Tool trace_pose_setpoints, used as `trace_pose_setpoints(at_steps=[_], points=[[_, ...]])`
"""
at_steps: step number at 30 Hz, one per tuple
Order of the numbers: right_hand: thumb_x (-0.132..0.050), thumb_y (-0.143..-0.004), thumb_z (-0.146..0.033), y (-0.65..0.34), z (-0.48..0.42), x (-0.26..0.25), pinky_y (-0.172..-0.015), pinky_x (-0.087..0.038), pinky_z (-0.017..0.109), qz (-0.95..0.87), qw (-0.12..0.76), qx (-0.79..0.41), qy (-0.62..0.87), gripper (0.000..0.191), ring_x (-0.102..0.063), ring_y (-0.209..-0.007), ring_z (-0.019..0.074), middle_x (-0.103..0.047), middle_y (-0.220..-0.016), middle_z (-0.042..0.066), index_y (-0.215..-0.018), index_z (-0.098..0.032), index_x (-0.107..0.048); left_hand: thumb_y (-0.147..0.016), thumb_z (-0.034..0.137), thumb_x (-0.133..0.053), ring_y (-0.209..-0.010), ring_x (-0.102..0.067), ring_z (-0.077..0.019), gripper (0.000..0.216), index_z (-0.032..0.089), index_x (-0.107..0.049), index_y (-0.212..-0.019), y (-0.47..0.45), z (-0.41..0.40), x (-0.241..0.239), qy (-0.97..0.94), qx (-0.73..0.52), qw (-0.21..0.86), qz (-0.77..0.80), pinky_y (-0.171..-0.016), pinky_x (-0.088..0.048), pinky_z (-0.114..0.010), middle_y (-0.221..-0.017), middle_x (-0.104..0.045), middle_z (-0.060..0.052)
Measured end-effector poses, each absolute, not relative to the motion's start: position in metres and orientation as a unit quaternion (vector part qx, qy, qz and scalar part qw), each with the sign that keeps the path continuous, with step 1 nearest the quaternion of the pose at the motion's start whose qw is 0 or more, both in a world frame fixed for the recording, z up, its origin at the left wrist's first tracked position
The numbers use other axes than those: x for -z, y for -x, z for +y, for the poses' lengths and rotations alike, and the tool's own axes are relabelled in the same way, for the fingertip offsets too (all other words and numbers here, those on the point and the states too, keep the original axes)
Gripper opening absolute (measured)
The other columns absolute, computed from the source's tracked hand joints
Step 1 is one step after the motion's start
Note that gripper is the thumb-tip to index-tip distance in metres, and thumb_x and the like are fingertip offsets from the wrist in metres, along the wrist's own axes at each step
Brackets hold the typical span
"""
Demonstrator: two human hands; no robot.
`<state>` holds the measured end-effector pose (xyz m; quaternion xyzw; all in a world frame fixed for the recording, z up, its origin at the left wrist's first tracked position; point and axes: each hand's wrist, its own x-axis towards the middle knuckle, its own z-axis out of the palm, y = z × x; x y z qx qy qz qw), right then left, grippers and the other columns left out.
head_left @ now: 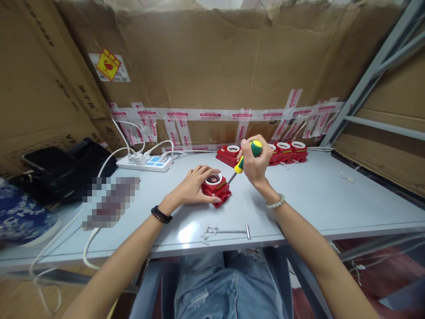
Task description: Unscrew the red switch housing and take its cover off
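Observation:
A small red plastic box with a white ring on top point(217, 189) sits in the middle of the grey table point(315, 195). My left hand point(194, 187) wraps round its left side and holds it down. My right hand point(254, 164) is closed on a screwdriver with a green and yellow handle point(247, 156), held slanted, its metal tip touching the box's upper right corner. A black bracelet is on my left wrist and a pale bead bracelet on my right.
Several more red boxes point(287, 151) stand in a row at the back against taped cardboard. A white power strip point(146, 163) with cables lies back left, near a black bag point(63, 170). A metal T-handle tool point(229, 231) lies by the front edge.

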<state>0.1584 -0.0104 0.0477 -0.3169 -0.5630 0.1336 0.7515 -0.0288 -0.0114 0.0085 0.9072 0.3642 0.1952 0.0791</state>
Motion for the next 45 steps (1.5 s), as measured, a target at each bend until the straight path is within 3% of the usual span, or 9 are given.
trace_pose_setpoints(at_steps=[6, 18, 24, 27, 30, 33, 38, 45], points=[[-0.055, -0.082, -0.032, -0.158, -0.009, -0.046, -0.041, -0.038, 0.021, -0.576, 0.742, -0.122, 0.320, 0.023, -0.047, -0.038, 0.0080, -0.046, -0.046, -0.009, -0.066, -0.022, -0.043, -0.063, 0.066, -0.065, -0.114, -0.044, -0.0296, 0.074, 0.027, -0.045, -0.123, 0.023, -0.015, -0.008, -0.911, -0.198, 0.077, 0.354, -0.091, -0.033, -0.042, -0.127, -0.052, -0.008], [-0.055, -0.081, -0.034, -0.160, -0.004, -0.047, -0.048, -0.036, 0.022, -0.614, 0.694, -0.099, 0.364, 0.023, -0.044, -0.046, 0.0087, -0.042, -0.051, -0.007, -0.066, -0.022, -0.043, -0.057, 0.074, -0.062, -0.099, -0.047, -0.0279, 0.083, 0.026, -0.049, -0.123, 0.018, -0.016, -0.007, -0.913, -0.191, 0.043, 0.357, -0.083, -0.032, -0.039, -0.109, -0.060, -0.007], [-0.054, -0.081, -0.034, -0.152, -0.013, -0.052, -0.050, -0.034, 0.023, -0.640, 0.670, -0.012, 0.376, 0.021, -0.042, -0.048, 0.0085, -0.043, -0.055, -0.006, -0.068, -0.022, -0.043, -0.060, 0.075, -0.060, -0.094, -0.047, -0.0263, 0.082, 0.025, -0.049, -0.123, 0.017, -0.016, -0.006, -0.917, -0.188, 0.018, 0.353, -0.082, -0.032, -0.037, -0.100, -0.058, -0.007], [-0.054, -0.082, -0.035, -0.149, -0.015, -0.052, -0.050, -0.034, 0.024, -0.635, 0.669, 0.024, 0.385, 0.013, -0.045, -0.049, 0.0096, -0.048, -0.062, -0.005, -0.081, -0.023, -0.047, -0.060, 0.075, -0.059, -0.093, -0.047, -0.0263, 0.081, 0.025, -0.049, -0.123, 0.016, -0.016, -0.006, -0.917, -0.184, 0.012, 0.355, -0.081, -0.032, -0.038, -0.098, -0.057, -0.007], [-0.051, -0.083, -0.038, -0.149, -0.014, -0.050, -0.048, -0.032, 0.025, -0.634, 0.656, 0.050, 0.408, 0.024, -0.047, -0.049, 0.0119, -0.050, -0.061, -0.005, -0.102, -0.024, -0.045, -0.060, 0.075, -0.059, -0.093, -0.047, -0.0265, 0.081, 0.025, -0.049, -0.123, 0.016, -0.015, -0.006, -0.918, -0.181, 0.012, 0.354, -0.082, -0.032, -0.038, -0.099, -0.057, -0.006], [-0.046, -0.086, -0.041, -0.150, -0.012, -0.050, -0.048, -0.030, 0.026, -0.650, 0.613, 0.076, 0.442, 0.026, -0.047, -0.047, 0.0131, -0.049, -0.057, -0.005, -0.104, -0.022, -0.045, -0.060, 0.076, -0.058, -0.094, -0.047, -0.0266, 0.083, 0.024, -0.049, -0.123, 0.016, -0.015, -0.005, -0.918, -0.185, 0.011, 0.351, -0.081, -0.032, -0.037, -0.100, -0.057, -0.007], [-0.040, -0.089, -0.040, -0.150, -0.013, -0.054, -0.052, -0.029, 0.025, -0.668, 0.533, 0.148, 0.498, 0.024, -0.049, -0.050, 0.0124, -0.054, -0.058, -0.002, -0.087, -0.019, -0.052, -0.056, 0.080, -0.057, -0.094, -0.047, -0.0261, 0.086, 0.023, -0.049, -0.121, 0.016, -0.014, -0.004, -0.918, -0.194, 0.007, 0.347, -0.081, -0.032, -0.037, -0.101, -0.057, -0.006], [-0.036, -0.087, -0.057, -0.145, -0.038, -0.069, -0.050, -0.021, 0.026, -0.661, 0.378, 0.229, 0.607, 0.043, -0.057, -0.057, 0.0167, -0.063, -0.064, 0.004, -0.085, -0.019, -0.055, -0.056, 0.078, -0.059, -0.093, -0.049, -0.0262, 0.081, 0.022, -0.052, -0.114, 0.015, -0.015, -0.002, -0.916, -0.210, 0.016, 0.341, -0.081, -0.035, -0.037, -0.097, -0.057, -0.006]])
